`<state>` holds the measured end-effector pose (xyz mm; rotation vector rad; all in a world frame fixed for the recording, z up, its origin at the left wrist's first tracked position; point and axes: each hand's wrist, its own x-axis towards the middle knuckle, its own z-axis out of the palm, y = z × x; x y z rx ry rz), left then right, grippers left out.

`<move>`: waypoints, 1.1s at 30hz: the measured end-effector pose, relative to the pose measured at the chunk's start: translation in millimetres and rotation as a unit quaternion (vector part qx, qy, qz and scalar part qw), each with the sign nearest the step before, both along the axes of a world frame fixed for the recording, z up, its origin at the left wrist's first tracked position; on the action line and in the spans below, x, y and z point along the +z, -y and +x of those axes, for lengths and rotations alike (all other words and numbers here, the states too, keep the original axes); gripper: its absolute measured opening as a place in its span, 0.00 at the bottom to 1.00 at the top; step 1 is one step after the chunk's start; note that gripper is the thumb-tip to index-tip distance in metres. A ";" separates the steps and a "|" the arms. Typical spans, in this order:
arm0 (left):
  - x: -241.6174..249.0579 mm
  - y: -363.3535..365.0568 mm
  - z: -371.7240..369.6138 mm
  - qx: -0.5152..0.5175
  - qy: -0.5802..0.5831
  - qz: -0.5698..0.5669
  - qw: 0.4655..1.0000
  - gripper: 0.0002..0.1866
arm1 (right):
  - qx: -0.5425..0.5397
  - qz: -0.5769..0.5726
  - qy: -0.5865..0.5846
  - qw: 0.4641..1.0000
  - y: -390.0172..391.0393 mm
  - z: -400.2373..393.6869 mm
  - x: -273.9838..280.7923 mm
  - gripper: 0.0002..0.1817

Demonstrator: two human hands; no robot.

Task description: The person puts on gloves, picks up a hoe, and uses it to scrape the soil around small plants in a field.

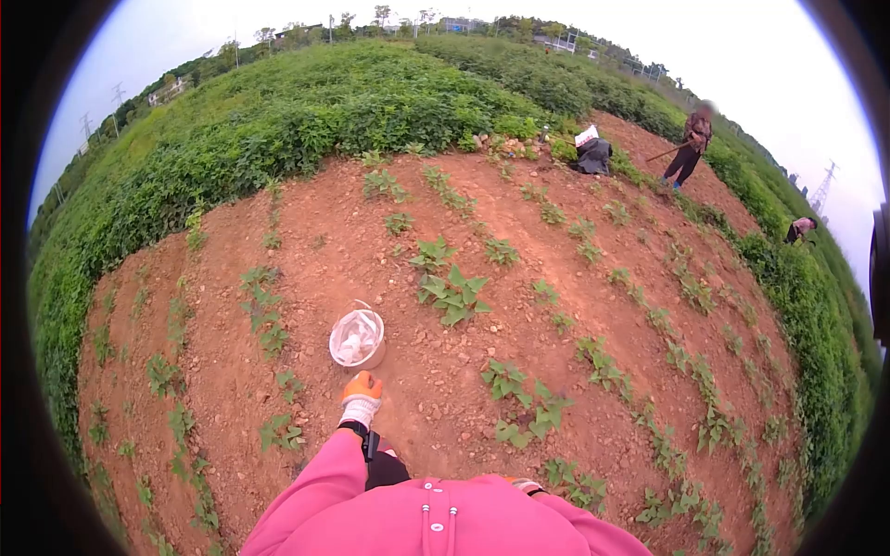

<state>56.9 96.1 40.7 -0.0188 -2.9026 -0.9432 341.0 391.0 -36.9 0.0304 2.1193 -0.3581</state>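
From my end I'm looking over reddish soil point(426, 380), which is spreading across most of the view, with dense green growth point(371, 102) closing off the far side. Rows of low plants are running over the soil, leaving bare stretches between them, so I'm judging this ground as already worked and planted; how much of it is finished I'm not able to tell. The wearer's pink top point(436, 533) is filling the bottom edge and hiding much of what is nearest. Farther off, a co-worker point(691, 153) is standing with a long stick-like tool point(666, 153), its lower end hard to make out, and a second person point(799, 230) is bending near the edge, too small to read. A dark bag point(594, 159) is lying near the growth, its contents hidden. The white bucket point(375, 359) is standing on the soil just beyond the left hand point(362, 386), and it is holding pale, crumpled-looking material point(353, 341) that I'm not managing to identify; something is left in there, but its depth isn't showing. That gloved hand is closing its fingers into a loose fist; I'm not seeing whether anything is tucked inside, or whether it is touching the bucket. The right hand point(525, 484) is mostly hiding behind the top, only a sliver showing, so I can't tell whether it is open or gripping anything.
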 end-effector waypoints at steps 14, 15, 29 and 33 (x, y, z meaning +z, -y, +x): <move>-8.9 6.6 -1.5 -0.009 -0.051 -0.005 0.999 0.13 | -0.066 -0.047 -0.020 0.997 4.9 3.7 13.2 0.24; -6.7 5.8 -1.2 -0.006 -0.044 -0.014 0.999 0.13 | -0.067 -0.048 -0.023 0.996 3.6 3.4 11.6 0.24; -13.2 8.3 -2.0 0.027 -0.039 -0.005 0.999 0.12 | -0.054 -0.032 0.042 0.997 16.0 -22.2 45.7 0.22; -10.4 3.4 -2.3 0.009 -0.031 -0.008 0.999 0.13 | -0.036 -0.042 0.042 0.998 0.7 -25.3 0.6 0.23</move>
